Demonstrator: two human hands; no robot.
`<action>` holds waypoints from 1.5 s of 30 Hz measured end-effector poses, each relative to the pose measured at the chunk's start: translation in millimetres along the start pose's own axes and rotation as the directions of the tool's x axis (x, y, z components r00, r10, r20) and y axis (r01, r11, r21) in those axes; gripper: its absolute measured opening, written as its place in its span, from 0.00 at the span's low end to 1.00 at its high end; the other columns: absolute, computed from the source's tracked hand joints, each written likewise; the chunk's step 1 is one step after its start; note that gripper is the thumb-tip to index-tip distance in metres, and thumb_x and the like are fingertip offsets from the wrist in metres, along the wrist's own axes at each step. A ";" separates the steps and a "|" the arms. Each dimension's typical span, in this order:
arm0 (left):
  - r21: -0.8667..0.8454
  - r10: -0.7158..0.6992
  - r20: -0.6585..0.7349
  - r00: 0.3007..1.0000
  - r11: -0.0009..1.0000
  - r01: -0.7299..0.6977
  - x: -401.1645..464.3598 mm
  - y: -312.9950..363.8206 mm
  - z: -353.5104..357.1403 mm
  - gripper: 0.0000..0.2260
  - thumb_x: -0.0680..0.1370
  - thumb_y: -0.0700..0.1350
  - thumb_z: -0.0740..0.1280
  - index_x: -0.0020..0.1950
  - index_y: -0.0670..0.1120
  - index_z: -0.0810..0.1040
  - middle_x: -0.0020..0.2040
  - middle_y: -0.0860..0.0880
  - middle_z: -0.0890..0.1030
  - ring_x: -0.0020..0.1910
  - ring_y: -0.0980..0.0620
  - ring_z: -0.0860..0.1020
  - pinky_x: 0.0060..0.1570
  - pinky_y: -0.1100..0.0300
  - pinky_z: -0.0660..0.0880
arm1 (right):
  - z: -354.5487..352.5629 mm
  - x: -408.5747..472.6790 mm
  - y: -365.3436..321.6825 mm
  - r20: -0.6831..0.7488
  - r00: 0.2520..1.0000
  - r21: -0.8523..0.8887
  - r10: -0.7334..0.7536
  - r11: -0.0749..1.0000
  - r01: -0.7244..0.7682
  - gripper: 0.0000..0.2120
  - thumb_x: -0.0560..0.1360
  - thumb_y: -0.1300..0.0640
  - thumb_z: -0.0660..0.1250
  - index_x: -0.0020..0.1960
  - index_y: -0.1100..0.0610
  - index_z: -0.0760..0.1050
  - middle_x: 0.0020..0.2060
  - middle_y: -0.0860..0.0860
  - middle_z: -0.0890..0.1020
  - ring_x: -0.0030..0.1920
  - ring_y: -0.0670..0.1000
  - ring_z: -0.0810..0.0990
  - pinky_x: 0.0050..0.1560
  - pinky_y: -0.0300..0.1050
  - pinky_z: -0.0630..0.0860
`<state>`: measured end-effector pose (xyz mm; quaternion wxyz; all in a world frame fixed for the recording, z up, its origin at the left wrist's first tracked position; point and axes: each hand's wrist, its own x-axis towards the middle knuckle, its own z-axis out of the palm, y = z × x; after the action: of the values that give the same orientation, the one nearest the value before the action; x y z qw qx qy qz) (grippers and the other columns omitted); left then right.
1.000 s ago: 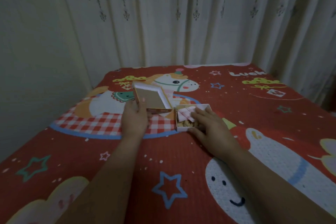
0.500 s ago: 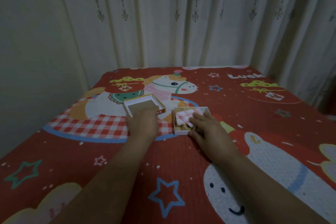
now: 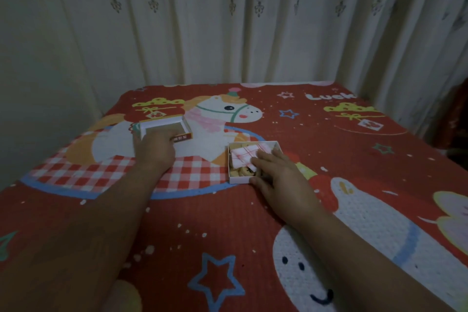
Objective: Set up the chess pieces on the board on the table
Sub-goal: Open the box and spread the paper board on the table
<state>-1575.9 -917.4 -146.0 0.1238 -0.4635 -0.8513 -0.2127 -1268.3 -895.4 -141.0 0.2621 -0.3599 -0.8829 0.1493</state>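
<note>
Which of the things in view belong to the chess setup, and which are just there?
Belongs to the job:
box tray with small pieces, under the right hand
folded checked sheet lying in the tray, probably the board
box lid, inside up, under the left hand

Just there:
red cartoon cover
curtain

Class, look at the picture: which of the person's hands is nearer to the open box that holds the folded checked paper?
Right. The right hand rests on the open box, fingers on the folded checked paper. The left hand is apart, to its left, on the empty box lid.
</note>
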 end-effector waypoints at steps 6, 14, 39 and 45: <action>0.014 0.172 0.043 0.984 0.985 -0.173 -35.6 47.6 -7.4 0.22 0.79 0.39 0.58 0.72 0.49 0.72 0.71 0.45 0.73 0.71 0.42 0.66 0.71 0.41 0.58 | 0.9 0.3 -0.1 0.012 1.000 -0.063 -0.013 0.998 0.014 0.25 0.79 0.50 0.66 0.75 0.51 0.68 0.76 0.48 0.65 0.79 0.53 0.54 0.76 0.49 0.54; -0.146 0.163 0.228 0.960 0.980 -0.131 -61.0 85.2 -0.1 0.21 0.83 0.44 0.54 0.76 0.47 0.67 0.74 0.46 0.69 0.74 0.45 0.64 0.74 0.48 0.56 | -1.5 46.5 20.2 0.048 0.999 -0.129 0.018 0.992 -0.011 0.23 0.80 0.52 0.66 0.74 0.55 0.70 0.75 0.54 0.67 0.77 0.58 0.59 0.77 0.49 0.51; -0.423 0.198 0.076 0.977 0.894 -0.148 -69.5 87.3 -14.1 0.15 0.84 0.47 0.56 0.67 0.47 0.76 0.61 0.46 0.80 0.59 0.46 0.77 0.59 0.49 0.73 | -12.7 71.9 13.7 -0.517 0.829 0.422 0.215 0.906 0.028 0.09 0.78 0.61 0.66 0.56 0.57 0.83 0.45 0.45 0.84 0.45 0.43 0.81 0.51 0.36 0.75; -0.927 0.125 0.189 0.974 0.351 0.135 -89.6 114.6 -44.2 0.21 0.81 0.63 0.55 0.63 0.54 0.78 0.57 0.58 0.82 0.58 0.63 0.78 0.60 0.63 0.71 | -28.3 32.8 -8.4 -0.416 0.870 0.637 0.264 0.767 0.072 0.06 0.79 0.62 0.66 0.47 0.55 0.82 0.37 0.44 0.84 0.36 0.38 0.80 0.40 0.34 0.76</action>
<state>-1430.5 -949.5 -115.3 -0.2610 -0.4695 -0.5873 -0.6054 -1276.6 -875.7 -102.4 0.5711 -0.3220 -0.6653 0.3571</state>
